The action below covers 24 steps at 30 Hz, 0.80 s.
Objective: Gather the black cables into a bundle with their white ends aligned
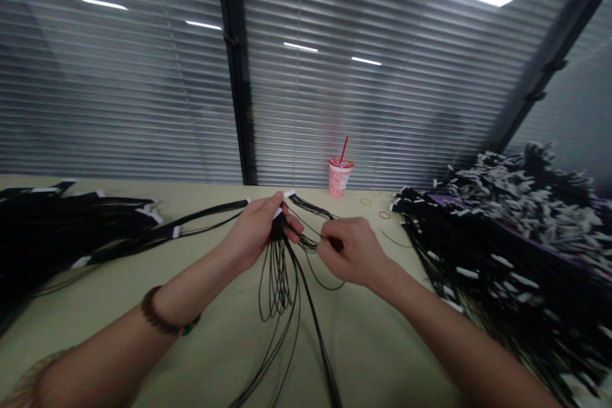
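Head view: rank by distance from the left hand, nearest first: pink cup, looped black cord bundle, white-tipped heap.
1. Looped black cord bundle: held in the left hand.
2. Pink cup: back and right.
3. White-tipped heap: far right.

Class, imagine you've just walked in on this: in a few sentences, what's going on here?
A person at a table has a bundle of thin black cables in the grip of the left hand, loops hanging down. The right hand is closed close by, apparently on one strand. A left heap and a right heap of black cables lie alongside; a pink cup stands near the back.
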Each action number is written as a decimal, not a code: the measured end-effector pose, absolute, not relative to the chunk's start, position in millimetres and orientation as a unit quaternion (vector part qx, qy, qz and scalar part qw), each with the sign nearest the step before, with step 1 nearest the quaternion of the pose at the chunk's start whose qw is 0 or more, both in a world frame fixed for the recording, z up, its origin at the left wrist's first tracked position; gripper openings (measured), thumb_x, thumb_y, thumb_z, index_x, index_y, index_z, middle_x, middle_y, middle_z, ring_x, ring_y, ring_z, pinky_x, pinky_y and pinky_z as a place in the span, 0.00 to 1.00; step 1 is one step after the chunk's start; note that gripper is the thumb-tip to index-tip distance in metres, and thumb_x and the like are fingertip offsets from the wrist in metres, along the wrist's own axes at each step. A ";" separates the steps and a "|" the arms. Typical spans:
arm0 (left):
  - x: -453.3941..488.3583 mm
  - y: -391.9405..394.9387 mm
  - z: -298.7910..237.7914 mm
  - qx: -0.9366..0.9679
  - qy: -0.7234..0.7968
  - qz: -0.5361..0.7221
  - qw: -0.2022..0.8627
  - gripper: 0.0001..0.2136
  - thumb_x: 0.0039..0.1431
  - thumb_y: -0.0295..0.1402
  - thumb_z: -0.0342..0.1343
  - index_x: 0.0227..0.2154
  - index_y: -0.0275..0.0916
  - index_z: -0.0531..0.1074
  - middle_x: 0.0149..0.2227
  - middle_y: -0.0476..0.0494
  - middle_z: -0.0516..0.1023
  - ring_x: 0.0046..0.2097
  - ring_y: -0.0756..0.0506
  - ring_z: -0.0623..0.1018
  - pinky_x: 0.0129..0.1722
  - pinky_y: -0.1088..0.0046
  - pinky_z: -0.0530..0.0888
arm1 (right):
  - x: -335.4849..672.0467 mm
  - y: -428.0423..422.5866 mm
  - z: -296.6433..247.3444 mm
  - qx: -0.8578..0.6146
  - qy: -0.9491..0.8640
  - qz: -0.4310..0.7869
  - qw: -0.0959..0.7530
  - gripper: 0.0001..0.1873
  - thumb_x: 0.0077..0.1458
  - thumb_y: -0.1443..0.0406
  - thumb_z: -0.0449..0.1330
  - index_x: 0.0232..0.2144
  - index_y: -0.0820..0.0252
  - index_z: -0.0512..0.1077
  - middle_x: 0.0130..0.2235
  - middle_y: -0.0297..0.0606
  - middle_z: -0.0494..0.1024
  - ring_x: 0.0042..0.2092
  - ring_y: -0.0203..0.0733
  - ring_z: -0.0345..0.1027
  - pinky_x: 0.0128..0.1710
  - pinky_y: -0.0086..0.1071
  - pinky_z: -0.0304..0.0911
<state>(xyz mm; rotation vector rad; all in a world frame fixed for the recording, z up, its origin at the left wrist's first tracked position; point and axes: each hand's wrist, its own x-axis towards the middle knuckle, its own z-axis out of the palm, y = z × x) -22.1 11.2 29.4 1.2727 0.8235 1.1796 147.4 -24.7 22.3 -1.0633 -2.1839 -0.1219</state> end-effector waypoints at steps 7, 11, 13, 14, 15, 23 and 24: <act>-10.7 -4.4 27.9 0.591 0.355 0.432 0.581 0.14 0.55 0.41 0.43 0.22 0.37 0.61 0.18 0.47 0.73 0.17 0.49 0.72 0.18 0.75 0.66 | 143.5 -26.2 20.9 -0.427 -0.838 -0.033 0.338 0.13 0.52 0.64 0.48 0.20 0.62 0.66 0.19 0.31 0.66 0.20 0.28 0.54 0.22 0.25 0.46; -2.9 -12.9 27.6 0.614 0.374 0.389 0.576 0.15 0.56 0.41 0.41 0.20 0.37 0.62 0.16 0.49 0.70 0.16 0.48 0.72 0.16 0.76 0.65 | 143.1 -26.0 19.2 -0.432 -0.831 -0.018 0.349 0.10 0.52 0.63 0.49 0.26 0.61 0.66 0.19 0.30 0.67 0.19 0.28 0.55 0.22 0.24 0.47; -1.7 -14.5 28.1 0.624 0.370 0.378 0.575 0.16 0.56 0.41 0.41 0.20 0.37 0.62 0.16 0.49 0.70 0.16 0.48 0.72 0.16 0.76 0.65 | 143.3 -26.0 18.6 -0.427 -0.834 -0.019 0.349 0.09 0.52 0.64 0.49 0.25 0.62 0.66 0.20 0.31 0.68 0.20 0.28 0.56 0.22 0.24 0.48; -1.8 -14.7 28.4 0.626 0.368 0.378 0.575 0.16 0.56 0.41 0.41 0.20 0.37 0.62 0.16 0.49 0.70 0.16 0.48 0.72 0.17 0.76 0.65 | 143.5 -26.1 18.5 -0.423 -0.836 -0.021 0.350 0.08 0.52 0.65 0.49 0.25 0.62 0.65 0.20 0.31 0.68 0.20 0.29 0.56 0.22 0.24 0.48; -2.2 -14.6 28.6 0.626 0.367 0.379 0.575 0.15 0.56 0.41 0.42 0.20 0.37 0.62 0.16 0.49 0.70 0.16 0.48 0.72 0.17 0.76 0.65 | 143.7 -26.3 18.5 -0.419 -0.837 -0.024 0.352 0.08 0.51 0.66 0.49 0.24 0.62 0.65 0.20 0.31 0.68 0.20 0.29 0.56 0.23 0.24 0.48; -4.5 -12.5 28.1 0.600 0.369 0.380 0.600 0.14 0.56 0.42 0.41 0.22 0.37 0.60 0.17 0.46 0.72 0.16 0.47 0.72 0.17 0.75 0.66 | 144.2 -24.1 16.2 -0.438 -0.821 -0.046 0.362 0.06 0.50 0.66 0.50 0.23 0.61 0.63 0.19 0.30 0.67 0.19 0.28 0.55 0.21 0.24 0.46; -4.3 -12.6 27.8 0.597 0.370 0.378 0.603 0.14 0.56 0.42 0.41 0.22 0.37 0.60 0.17 0.46 0.72 0.16 0.47 0.72 0.16 0.75 0.66 | 144.0 -23.5 15.6 -0.443 -0.820 -0.049 0.359 0.07 0.50 0.66 0.50 0.23 0.61 0.63 0.19 0.30 0.67 0.19 0.28 0.55 0.21 0.24 0.46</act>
